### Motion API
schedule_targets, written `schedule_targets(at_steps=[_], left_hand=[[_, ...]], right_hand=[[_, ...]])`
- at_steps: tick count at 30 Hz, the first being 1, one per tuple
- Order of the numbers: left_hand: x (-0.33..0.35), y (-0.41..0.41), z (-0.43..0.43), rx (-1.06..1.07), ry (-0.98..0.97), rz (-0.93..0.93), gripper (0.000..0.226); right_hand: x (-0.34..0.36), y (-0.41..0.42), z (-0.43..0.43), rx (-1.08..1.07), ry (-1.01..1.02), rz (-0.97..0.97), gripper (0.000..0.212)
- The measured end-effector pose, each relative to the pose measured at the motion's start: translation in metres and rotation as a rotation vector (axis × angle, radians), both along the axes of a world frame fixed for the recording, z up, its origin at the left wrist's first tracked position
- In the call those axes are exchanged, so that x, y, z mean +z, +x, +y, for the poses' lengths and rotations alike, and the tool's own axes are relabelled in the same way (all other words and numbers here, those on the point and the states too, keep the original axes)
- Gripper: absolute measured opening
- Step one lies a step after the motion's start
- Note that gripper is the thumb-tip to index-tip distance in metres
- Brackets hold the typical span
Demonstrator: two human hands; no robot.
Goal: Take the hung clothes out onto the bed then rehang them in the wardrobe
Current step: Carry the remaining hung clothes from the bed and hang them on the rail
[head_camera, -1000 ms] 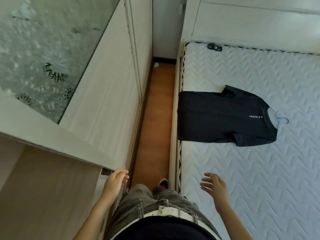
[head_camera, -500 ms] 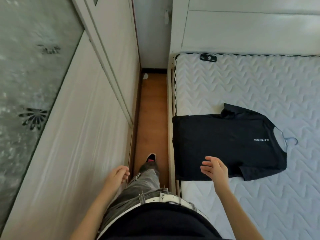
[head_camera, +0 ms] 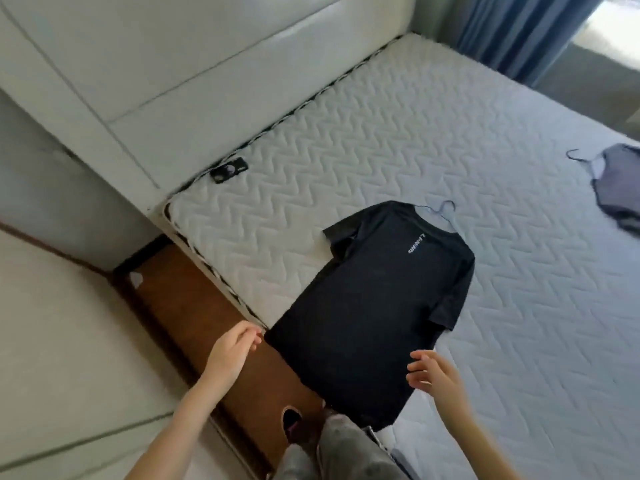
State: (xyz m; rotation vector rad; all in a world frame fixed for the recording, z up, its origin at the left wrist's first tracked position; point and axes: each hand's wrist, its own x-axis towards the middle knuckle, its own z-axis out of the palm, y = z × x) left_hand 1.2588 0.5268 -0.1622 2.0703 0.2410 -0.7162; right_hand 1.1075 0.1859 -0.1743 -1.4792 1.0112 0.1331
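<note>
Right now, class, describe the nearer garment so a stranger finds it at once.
On the white quilted mattress, at its near edge, lies a black T-shirt on a hanger. Unlike the grey garment farther right, it bears white chest lettering.

On the bed (head_camera: 381, 133) lie a black T-shirt (head_camera: 374, 306), grey garment (head_camera: 616, 188) and small black object (head_camera: 229, 170).

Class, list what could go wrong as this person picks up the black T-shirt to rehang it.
1. The left hand and right hand are near the hem of the T-shirt; lifting there might let the hanger slip out of the collar.
2. The hem lies at the mattress edge, so a tug might drag it onto the floor.
</note>
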Motion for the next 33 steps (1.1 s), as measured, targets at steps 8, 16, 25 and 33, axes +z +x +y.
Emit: schedule_targets(at_steps=[8,16,25,33], left_hand=[[-0.033,0.142,-0.178,-0.383,0.022,-0.046,0.022],[-0.183,0.262,-0.395,-0.731,0.063,-0.204,0.02],[-0.333,0.354,-0.611,-0.928,0.163,-0.638,0.045],[-0.363,0.374,-0.677,-1.175,0.579,-0.872,0.024]], right_hand=[[-0.056,0.092,-0.093,-0.258,-0.222,-0.054,0.021],[-0.246,0.179,-0.221,-0.247,-0.613,0.123,0.043],[-0.39,0.169,-0.254,-0.068,-1.063,0.34,0.06],[-0.41,0.167,-0.26,-0.14,-1.19,0.222,0.056]])
